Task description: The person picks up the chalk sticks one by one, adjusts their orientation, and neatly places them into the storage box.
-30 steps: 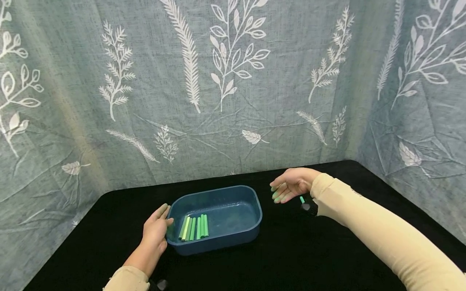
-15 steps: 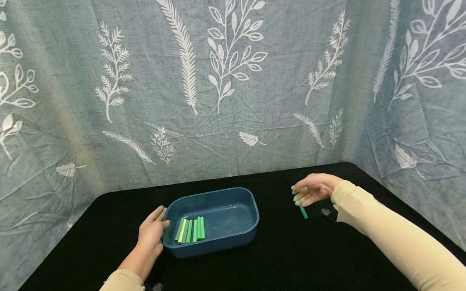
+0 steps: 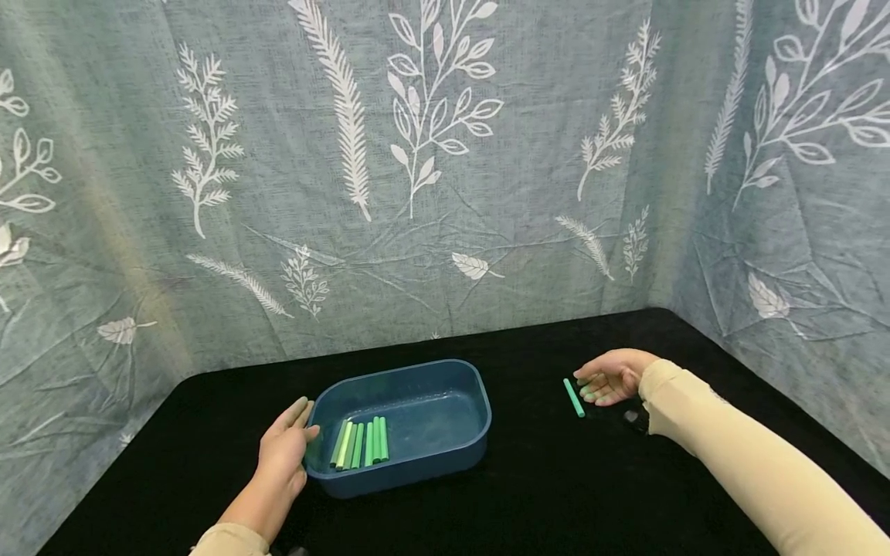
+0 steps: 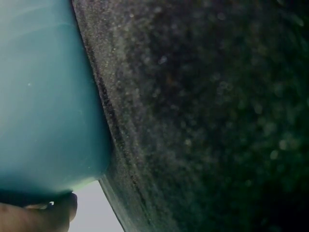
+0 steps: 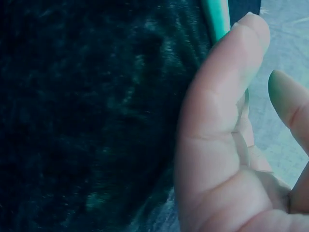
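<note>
A blue plastic bin [image 3: 445,459] stands left of centre on the black tabletop. Several green chalk sticks [image 3: 368,442] and a yellowish one [image 3: 344,445] lie side by side in its left end. My left hand [image 3: 278,448] grips the bin's left wall, thumb over the rim and fingers along the outside. One more green chalk stick [image 3: 573,398] lies on the table to the right of the bin. My right hand [image 3: 615,377] hovers just right of it, fingers loosely bent and holding nothing. Green marks colour its fingertips [image 5: 279,89].
The black cloth-covered table [image 3: 487,510] extends around the bin. Behind it and at the sides hangs a grey-blue curtain [image 3: 514,216] with white leaf patterns.
My right hand has moved right and slightly down, past the loose chalk stick, which now shows fully. The left hand stays at the bin. The head view has shifted slightly.
</note>
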The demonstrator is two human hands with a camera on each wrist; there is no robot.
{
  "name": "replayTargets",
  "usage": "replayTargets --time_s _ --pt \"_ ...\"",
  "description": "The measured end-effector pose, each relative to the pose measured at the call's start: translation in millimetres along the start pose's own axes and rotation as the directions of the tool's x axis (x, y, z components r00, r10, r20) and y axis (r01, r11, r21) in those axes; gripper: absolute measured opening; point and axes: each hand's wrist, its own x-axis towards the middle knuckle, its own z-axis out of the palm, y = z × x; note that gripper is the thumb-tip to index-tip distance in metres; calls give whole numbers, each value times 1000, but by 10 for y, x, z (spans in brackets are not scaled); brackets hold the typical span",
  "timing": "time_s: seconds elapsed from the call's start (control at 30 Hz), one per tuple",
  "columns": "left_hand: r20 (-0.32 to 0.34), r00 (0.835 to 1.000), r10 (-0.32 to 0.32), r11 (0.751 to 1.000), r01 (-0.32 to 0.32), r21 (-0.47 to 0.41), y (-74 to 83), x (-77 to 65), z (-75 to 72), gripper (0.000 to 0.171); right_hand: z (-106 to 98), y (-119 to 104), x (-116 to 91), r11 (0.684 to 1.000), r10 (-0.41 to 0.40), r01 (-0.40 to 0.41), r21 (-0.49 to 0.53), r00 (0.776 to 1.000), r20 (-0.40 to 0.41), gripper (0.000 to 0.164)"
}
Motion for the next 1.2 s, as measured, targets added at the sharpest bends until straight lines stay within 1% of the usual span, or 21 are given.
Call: replayTargets --time_s 0.1,0.2,0.4,0.47,0.6,0.7,0.8,0.93,0.97,1.07,1.13,1.2 --pt "1 1000 10 1000 -10 -4 -7 -4 -9 63 9 24 29 1000 2 -3 -27 1000 -10 25" --pt "-1 1000 6 1000 -6 -8 -6 -8 -15 63 18 30 46 998 7 -8 -69 1000 -18 24" --pt "-3 1000 5 1000 -5 -7 14 -16 2 63 29 25 62 994 2 -6 -110 999 -39 35" --pt "0 1000 1 1000 -1 -4 13 -22 8 63 39 29 71 993 1 -7 -120 999 -51 34" --pt "2 1000 -1 1000 1 -5 1 -22 16 63 53 37 73 990 -17 6 -144 997 -71 20" --pt "3 1000 5 1000 -5 -7 -9 -11 18 63 48 42 74 988 -28 16 -156 997 -77 16" --pt "4 1000 5 1000 -5 -5 0 -3 20 63 43 38 72 986 -25 9 -166 996 -91 18" --pt "0 1000 0 1000 0 5 24 -3 25 63 70 30 61 978 -31 8 -209 994 -108 28" --pt "-2 1000 1 1000 -1 7 24 -3 22 63 87 24 54 975 -36 10 -223 993 -109 29" --pt "-2 1000 2 1000 -2 9 11 -8 15 63 131 7 52 965 -38 4 -262 991 -125 24" --pt "-3 1000 3 1000 -3 6 -4 -6 15 62 153 -6 60 961 -33 -6 -278 990 -136 19" --pt "-2 1000 0 1000 0 3 -9 -7 15 62 153 -8 85 959 -26 -16 -283 989 -143 18"
